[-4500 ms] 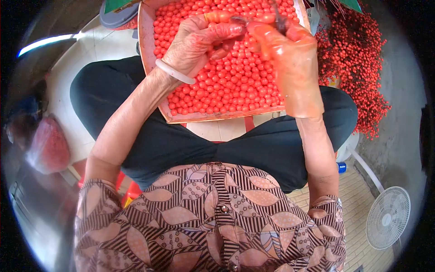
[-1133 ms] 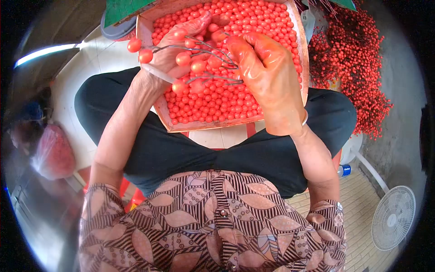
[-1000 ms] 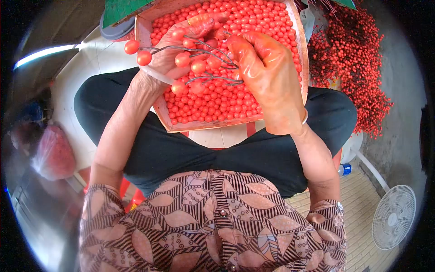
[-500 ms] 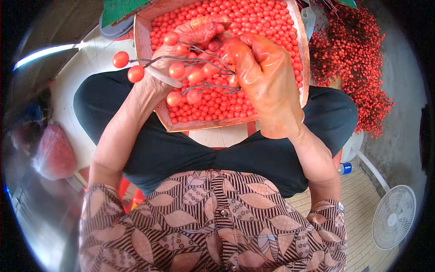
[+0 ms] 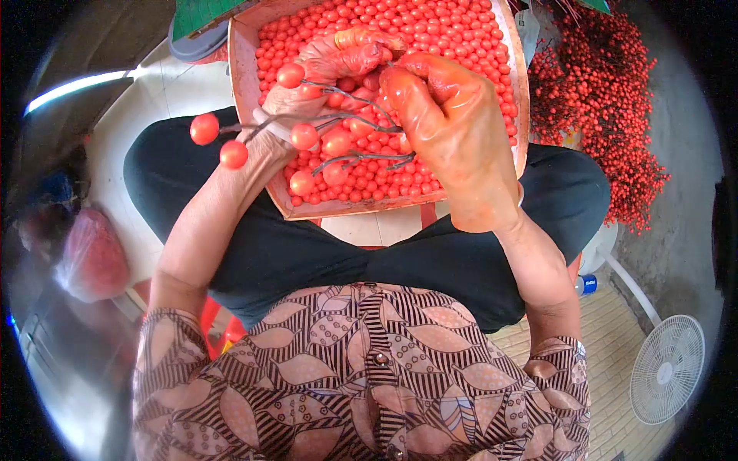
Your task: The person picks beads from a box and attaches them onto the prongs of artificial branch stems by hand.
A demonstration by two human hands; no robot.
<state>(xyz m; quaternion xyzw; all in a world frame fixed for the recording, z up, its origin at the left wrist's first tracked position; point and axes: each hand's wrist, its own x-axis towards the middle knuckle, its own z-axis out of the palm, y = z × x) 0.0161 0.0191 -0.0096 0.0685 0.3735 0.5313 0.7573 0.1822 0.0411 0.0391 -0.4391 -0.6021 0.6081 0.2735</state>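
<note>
Over a shallow box (image 5: 252, 115) full of loose red berries (image 5: 453, 34), both my hands meet near the middle. My right hand (image 5: 453, 123), in a stained translucent glove, is closed on a dark branching stem (image 5: 361, 158) that carries several glossy red berries and points left. Those berries hang across my left palm and wrist. My left hand (image 5: 330, 69) is bare, stained red at the fingers, with a pale bracelet at the wrist. Its thumb and index finger are pinched together beside my right fingertips; what lies between them is too small to make out.
At the right is a large heap of red-berried branches (image 5: 607, 115). A white fan (image 5: 667, 369) stands at the lower right, near a blue-labelled bottle (image 5: 586, 284). On the left lies a clear bag of red things (image 5: 94, 253). A grey lidded container (image 5: 198, 44) sits behind the box.
Earlier, no berried stem showed clearly at my right hand; now one hangs from it to the left. Over the last second its berries have dropped slightly, and my left fingertips have closed near my right hand.
</note>
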